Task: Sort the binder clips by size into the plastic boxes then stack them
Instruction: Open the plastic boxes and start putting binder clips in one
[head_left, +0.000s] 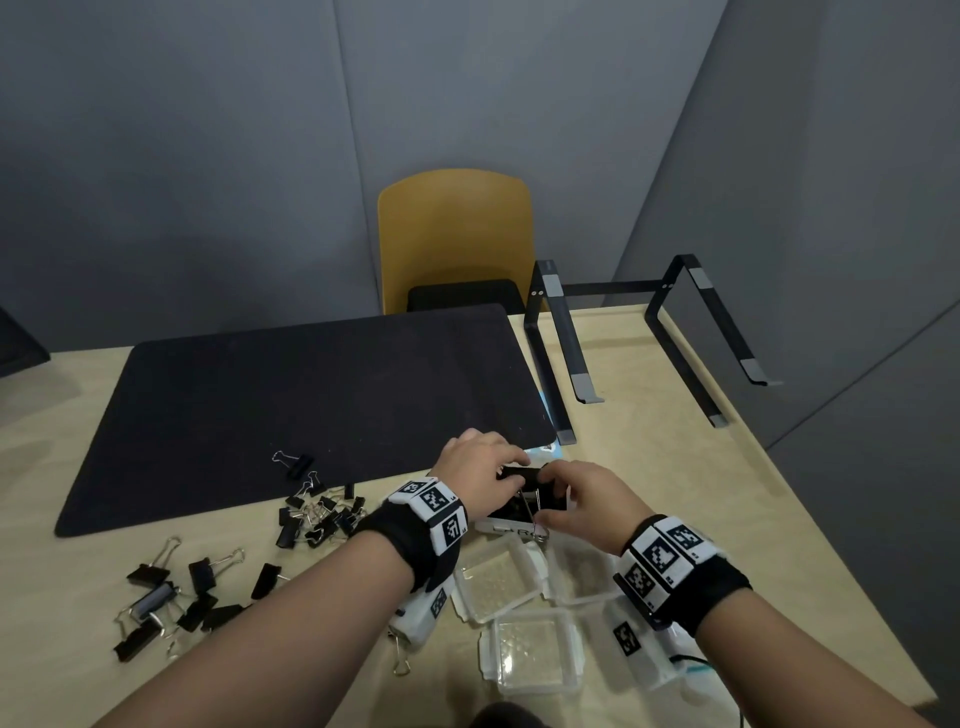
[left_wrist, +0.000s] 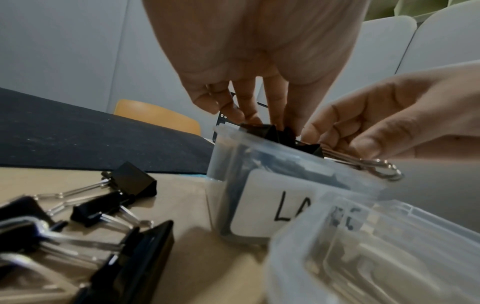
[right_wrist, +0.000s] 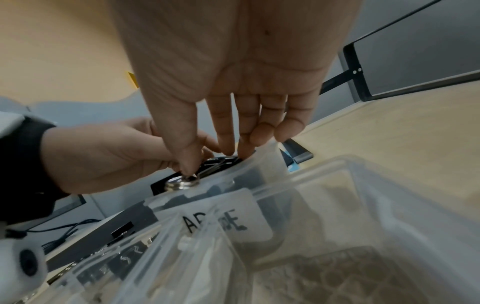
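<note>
A clear plastic box with a white "LARGE" label (head_left: 511, 527) (left_wrist: 262, 205) (right_wrist: 221, 218) stands at the black mat's near right corner, packed with large black binder clips (left_wrist: 270, 131). Both hands are on top of it. My left hand (head_left: 498, 478) (left_wrist: 270, 119) reaches down with fingers and thumb around the black clips at the box's rim. My right hand (head_left: 561, 493) (right_wrist: 207, 160) pinches the wire handle (left_wrist: 374, 166) (right_wrist: 184, 182) of a large clip that sticks out over the near rim.
Three empty clear boxes (head_left: 498, 582) (head_left: 535, 649) (head_left: 582, 577) lie near me. Small clips (head_left: 322, 514) are piled left of the box and bigger clips (head_left: 171, 597) are scattered further left. A black laptop stand (head_left: 649, 332) sits at the back right.
</note>
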